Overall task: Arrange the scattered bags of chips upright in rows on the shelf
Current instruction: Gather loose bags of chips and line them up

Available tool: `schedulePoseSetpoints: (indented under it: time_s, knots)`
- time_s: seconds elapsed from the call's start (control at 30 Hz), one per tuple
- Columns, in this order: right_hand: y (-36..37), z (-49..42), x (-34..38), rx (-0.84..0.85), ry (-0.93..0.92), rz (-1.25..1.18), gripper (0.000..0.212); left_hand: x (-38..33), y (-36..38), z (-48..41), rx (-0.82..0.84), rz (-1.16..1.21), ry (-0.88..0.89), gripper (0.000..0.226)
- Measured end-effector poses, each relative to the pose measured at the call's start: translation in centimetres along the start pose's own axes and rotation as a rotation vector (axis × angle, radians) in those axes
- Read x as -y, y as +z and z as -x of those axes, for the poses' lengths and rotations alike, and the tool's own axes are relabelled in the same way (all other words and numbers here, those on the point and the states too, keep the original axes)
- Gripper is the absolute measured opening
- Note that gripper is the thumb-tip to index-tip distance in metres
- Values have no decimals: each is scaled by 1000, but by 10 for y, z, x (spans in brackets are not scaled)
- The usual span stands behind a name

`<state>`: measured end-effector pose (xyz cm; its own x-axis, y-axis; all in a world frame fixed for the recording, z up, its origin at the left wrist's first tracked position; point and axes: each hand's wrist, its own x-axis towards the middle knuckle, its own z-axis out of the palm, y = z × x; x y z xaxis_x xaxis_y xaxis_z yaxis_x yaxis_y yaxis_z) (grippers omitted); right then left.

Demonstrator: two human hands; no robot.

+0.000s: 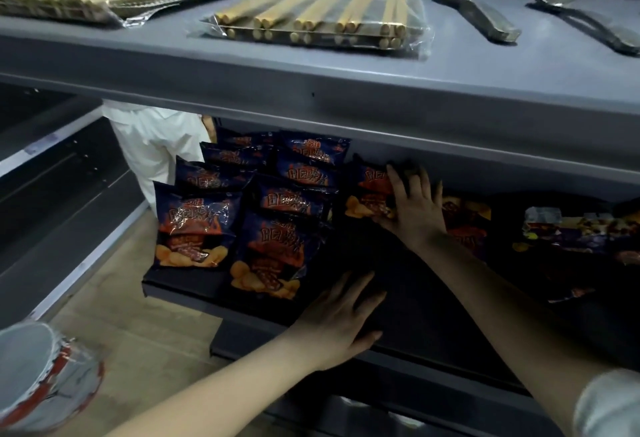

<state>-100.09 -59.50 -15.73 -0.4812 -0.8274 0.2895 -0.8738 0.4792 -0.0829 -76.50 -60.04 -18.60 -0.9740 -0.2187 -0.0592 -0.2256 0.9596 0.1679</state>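
Several dark blue chip bags with orange print stand upright in rows at the left of the dark lower shelf [415,301], the front ones being a left bag [194,225] and a second bag [273,253]. My right hand [414,204] reaches deep into the shelf, its spread fingers resting on another blue bag [367,194] that stands at the head of a third row. My left hand [341,315] lies flat and open on the bare shelf floor in front, holding nothing. More bags lie scattered to the right, one reddish [464,218] and one purple [571,232].
The grey shelf above [346,69] overhangs the chips and carries packs of chopsticks [322,17] and two metal ladles [471,0]. A person in white trousers [152,145] stands behind the shelf at left. A paper cup [45,374] sits at bottom left.
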Motion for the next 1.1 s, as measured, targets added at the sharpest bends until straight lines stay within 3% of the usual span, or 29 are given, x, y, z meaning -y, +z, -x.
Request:
schedulePoseSetpoints:
  time_s: [0.57, 1.1]
  knots:
    - [8, -18, 26, 144, 144, 79, 99, 8, 11, -15, 106, 77, 45, 62]
    - [3, -3, 43, 123, 319, 84, 99, 5, 7, -18, 147, 43, 79, 62]
